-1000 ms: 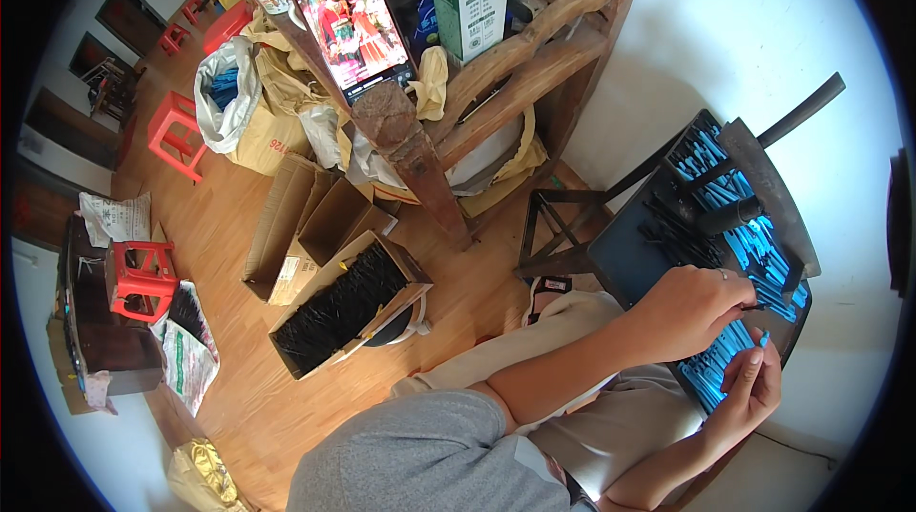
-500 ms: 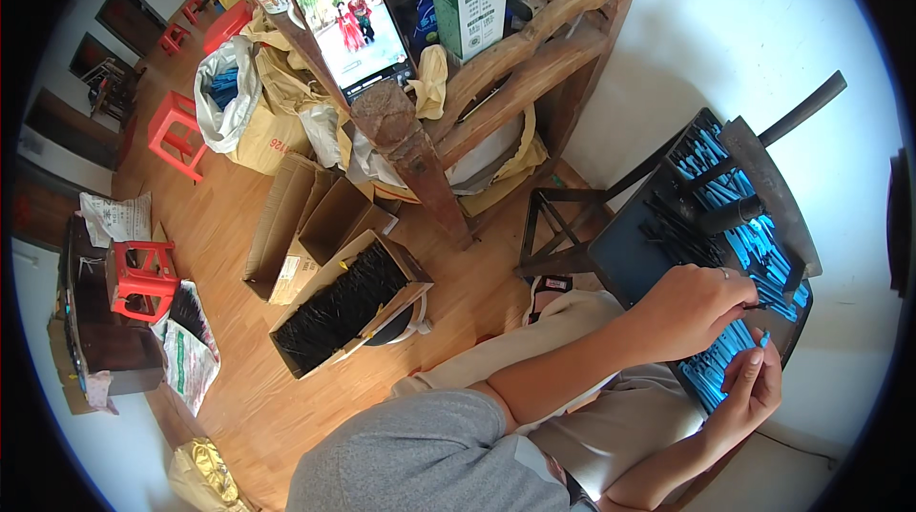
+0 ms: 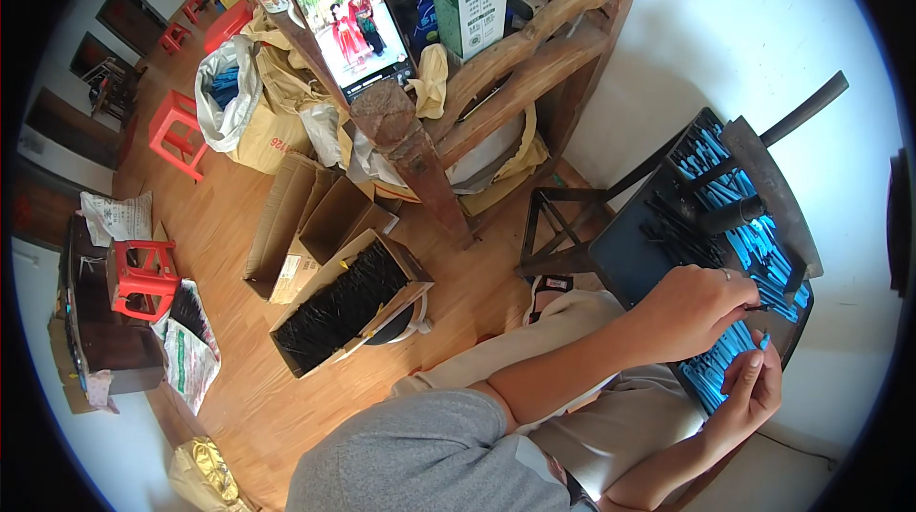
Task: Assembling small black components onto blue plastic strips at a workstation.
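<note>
My left hand [image 3: 695, 310], with a ring on one finger, is closed over the black tray [image 3: 622, 262]. A thin dark piece [image 3: 759, 308] sticks out from its pinched fingertips; its kind is too small to tell. Just below, my right hand [image 3: 754, 386] pinches a small blue stick-like piece [image 3: 765, 340] between thumb and finger, its tip pointing up. The two hands are close together but apart. Around them lie many slim blue pieces [image 3: 708, 374] in the tray, and a heap of thin black pieces [image 3: 679, 233] is beyond my left hand.
A dark metal lever tool [image 3: 775, 189] stands over the tray, beside the white wall. On the floor are a carton of black pieces [image 3: 345, 307] and an open cardboard box [image 3: 286, 226]. A phone [image 3: 348, 20] leans on a wooden post [image 3: 420, 154]. Red stools [image 3: 176, 130] stand farther left.
The picture on the phone screen has changed. Both hands stay in almost the same place, with the same pieces in their fingers.
</note>
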The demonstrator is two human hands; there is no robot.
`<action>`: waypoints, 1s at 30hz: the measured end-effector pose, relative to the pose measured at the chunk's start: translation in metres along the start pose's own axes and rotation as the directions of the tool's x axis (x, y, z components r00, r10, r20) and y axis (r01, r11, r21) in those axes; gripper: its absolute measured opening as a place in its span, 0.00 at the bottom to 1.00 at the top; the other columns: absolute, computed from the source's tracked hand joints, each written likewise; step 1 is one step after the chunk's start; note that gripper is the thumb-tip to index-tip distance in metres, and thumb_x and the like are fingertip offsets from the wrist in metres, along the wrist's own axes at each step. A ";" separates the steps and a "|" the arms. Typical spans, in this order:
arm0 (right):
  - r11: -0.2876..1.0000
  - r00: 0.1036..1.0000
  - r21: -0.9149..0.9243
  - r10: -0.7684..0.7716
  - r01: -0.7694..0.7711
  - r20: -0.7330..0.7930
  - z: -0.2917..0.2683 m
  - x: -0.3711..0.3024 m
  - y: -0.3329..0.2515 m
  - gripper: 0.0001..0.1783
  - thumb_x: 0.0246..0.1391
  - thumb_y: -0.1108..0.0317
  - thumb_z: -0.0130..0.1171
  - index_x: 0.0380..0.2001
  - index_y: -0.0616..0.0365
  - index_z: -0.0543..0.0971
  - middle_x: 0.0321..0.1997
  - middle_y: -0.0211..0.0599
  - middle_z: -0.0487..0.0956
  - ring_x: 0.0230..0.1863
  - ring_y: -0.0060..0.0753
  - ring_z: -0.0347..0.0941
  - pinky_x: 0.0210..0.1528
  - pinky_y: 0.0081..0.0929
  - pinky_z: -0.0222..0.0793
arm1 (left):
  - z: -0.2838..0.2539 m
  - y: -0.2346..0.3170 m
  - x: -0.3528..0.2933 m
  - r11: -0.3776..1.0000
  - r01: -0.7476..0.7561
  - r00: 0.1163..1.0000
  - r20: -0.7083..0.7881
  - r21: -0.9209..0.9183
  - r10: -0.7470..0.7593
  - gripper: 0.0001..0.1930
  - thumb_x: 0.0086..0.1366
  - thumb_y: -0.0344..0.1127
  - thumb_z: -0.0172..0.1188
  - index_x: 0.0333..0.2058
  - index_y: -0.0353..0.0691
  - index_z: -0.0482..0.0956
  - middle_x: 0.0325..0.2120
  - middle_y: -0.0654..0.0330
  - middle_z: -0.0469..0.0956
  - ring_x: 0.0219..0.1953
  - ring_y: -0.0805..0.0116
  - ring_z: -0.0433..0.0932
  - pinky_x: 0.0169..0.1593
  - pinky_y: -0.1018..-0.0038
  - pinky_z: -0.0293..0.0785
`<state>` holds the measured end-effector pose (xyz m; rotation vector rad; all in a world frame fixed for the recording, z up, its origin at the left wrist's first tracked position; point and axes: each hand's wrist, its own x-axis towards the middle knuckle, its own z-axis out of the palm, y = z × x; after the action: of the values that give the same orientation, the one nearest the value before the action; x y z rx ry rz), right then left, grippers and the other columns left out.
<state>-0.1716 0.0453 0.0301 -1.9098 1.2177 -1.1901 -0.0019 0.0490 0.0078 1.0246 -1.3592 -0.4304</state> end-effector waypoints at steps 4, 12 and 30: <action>0.999 1.000 -0.040 -0.017 0.017 0.011 0.002 0.000 0.000 0.17 0.66 0.62 0.49 0.44 0.66 0.77 0.18 0.22 0.66 0.17 0.09 0.54 0.18 0.11 0.43 | 0.000 0.000 0.000 1.000 -0.001 1.000 -0.003 0.005 0.001 0.06 0.59 0.31 0.60 0.35 0.41 0.75 0.28 0.59 0.78 0.30 0.55 0.79 0.28 0.63 0.72; 1.000 1.000 0.006 -0.006 0.006 0.006 0.001 0.000 -0.001 0.16 0.64 0.63 0.53 0.45 0.65 0.78 0.17 0.26 0.69 0.16 0.11 0.57 0.18 0.11 0.45 | -0.001 0.000 0.000 1.000 -0.002 1.000 0.006 0.006 0.002 0.05 0.59 0.31 0.60 0.35 0.41 0.76 0.28 0.59 0.79 0.30 0.56 0.79 0.29 0.63 0.72; 1.000 1.000 0.008 -0.004 0.003 0.011 0.002 -0.001 -0.001 0.16 0.64 0.63 0.54 0.45 0.66 0.78 0.17 0.25 0.69 0.16 0.10 0.56 0.18 0.11 0.45 | -0.007 0.004 0.000 1.000 0.002 1.000 -0.011 -0.006 -0.002 0.06 0.59 0.30 0.61 0.35 0.42 0.75 0.28 0.60 0.79 0.30 0.55 0.79 0.28 0.63 0.72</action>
<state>-0.1699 0.0466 0.0301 -1.9109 1.2029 -1.1833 0.0036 0.0541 0.0117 1.0222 -1.3463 -0.4294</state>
